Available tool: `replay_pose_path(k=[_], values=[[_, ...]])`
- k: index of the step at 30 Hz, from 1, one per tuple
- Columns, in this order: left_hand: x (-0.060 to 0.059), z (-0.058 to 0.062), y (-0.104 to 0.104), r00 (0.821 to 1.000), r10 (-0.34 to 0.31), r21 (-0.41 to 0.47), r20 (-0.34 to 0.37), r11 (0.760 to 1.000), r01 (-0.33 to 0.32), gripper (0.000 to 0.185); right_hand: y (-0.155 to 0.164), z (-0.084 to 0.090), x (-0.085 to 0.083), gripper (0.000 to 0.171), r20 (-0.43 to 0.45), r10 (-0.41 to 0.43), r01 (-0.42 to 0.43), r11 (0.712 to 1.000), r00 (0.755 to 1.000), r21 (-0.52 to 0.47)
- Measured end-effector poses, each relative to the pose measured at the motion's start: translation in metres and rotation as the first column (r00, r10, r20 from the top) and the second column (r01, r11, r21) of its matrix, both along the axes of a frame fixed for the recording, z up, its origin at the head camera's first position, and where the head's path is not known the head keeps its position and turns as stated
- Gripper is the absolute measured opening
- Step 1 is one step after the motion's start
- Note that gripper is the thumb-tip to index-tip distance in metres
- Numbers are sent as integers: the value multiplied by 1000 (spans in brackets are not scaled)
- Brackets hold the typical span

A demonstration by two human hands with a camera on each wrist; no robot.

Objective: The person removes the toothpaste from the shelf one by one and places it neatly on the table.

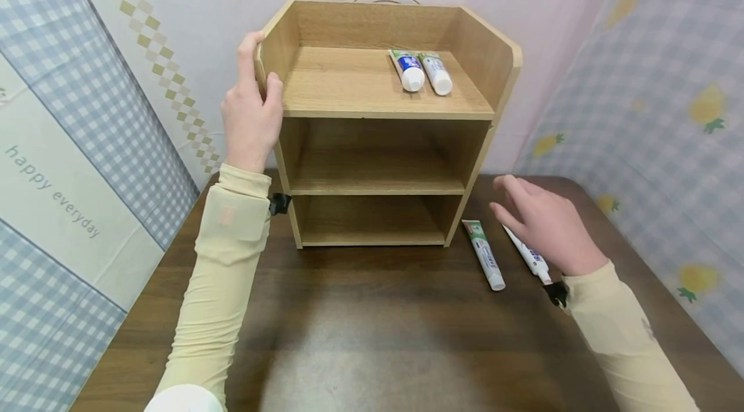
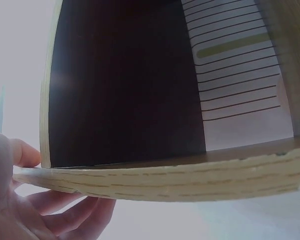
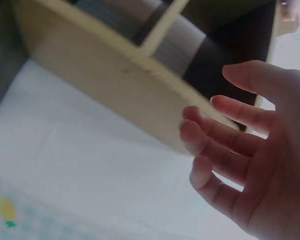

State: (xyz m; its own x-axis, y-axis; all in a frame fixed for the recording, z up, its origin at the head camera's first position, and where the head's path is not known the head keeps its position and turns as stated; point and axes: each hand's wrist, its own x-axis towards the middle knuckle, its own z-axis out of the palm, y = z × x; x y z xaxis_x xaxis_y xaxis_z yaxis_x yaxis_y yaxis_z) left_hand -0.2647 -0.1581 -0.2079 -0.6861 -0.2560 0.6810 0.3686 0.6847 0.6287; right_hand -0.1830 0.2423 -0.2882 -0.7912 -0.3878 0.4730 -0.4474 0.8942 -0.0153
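- On the dark counter [image 1: 372,334], toward its back edge: wooden shelf unit [image 1: 383,121], three open tiers facing forward, back against the wall covering.
- At the unit's upper left side panel: left hand [image 1: 251,108], grip pinching the panel edge, thumb inside, fingers [image 2: 75,210] outside.
- Right of the unit, above bare counter: right hand [image 1: 543,225], grip spread and relaxed, holding nothing.
- Just beside that hand, flat on the counter: green toothpaste tube [image 1: 484,254], fully shown; blue-lettered tube [image 1: 530,257], partly hidden under the hand. Long axes front to back, caps nearest the viewer.
- On the top tier, right half: two more tubes [image 1: 420,70], side by side, caps forward.
- Wide open room in front of the unit.
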Motion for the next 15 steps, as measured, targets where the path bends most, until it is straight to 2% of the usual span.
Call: replay_pose_path(k=[9,15], values=[[0,-1,-1,1000,-1,-7,5,1000,1,49,-35,31,-6,33,-129,64,-68,997,990,-29],[0,0,0,1000,4,-9,2,1000,-4,49,-53,50,-14,31,-229,119,-127,992,966,-21]])
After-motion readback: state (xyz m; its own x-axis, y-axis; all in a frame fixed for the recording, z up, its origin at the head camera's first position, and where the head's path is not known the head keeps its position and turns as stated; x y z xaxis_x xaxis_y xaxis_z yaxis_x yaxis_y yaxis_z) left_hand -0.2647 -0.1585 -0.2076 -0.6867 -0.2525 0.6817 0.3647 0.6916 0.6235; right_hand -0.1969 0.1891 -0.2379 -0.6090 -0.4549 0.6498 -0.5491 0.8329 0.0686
